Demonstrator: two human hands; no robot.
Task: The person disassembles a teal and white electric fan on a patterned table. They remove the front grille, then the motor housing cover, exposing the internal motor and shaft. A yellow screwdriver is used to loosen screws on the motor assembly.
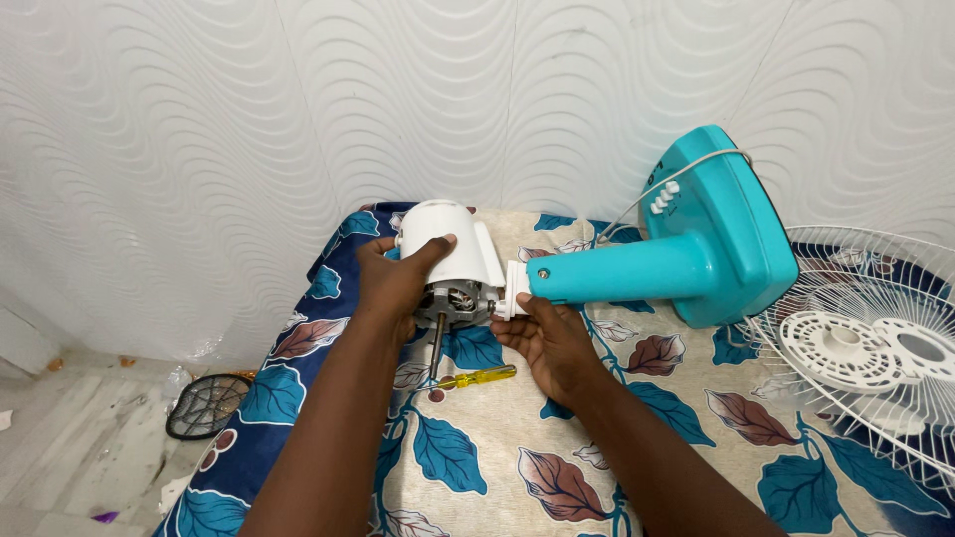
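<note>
A table fan lies dismantled on a leaf-patterned cloth (647,438). My left hand (398,283) grips the white motor housing (448,244), with the bare motor and its metal shaft (436,343) showing below. My right hand (547,338) holds the white joint where the motor meets the teal stand neck (617,270). The teal base (731,224) lies tipped on its side to the right. A yellow-handled screwdriver (477,377) rests on the cloth between my hands.
A white wire fan guard (875,338) lies at the right edge. A white cord (637,199) runs from the base. The wavy white wall (249,119) stands behind. On the floor at left lies a black racket-shaped mesh object (204,405).
</note>
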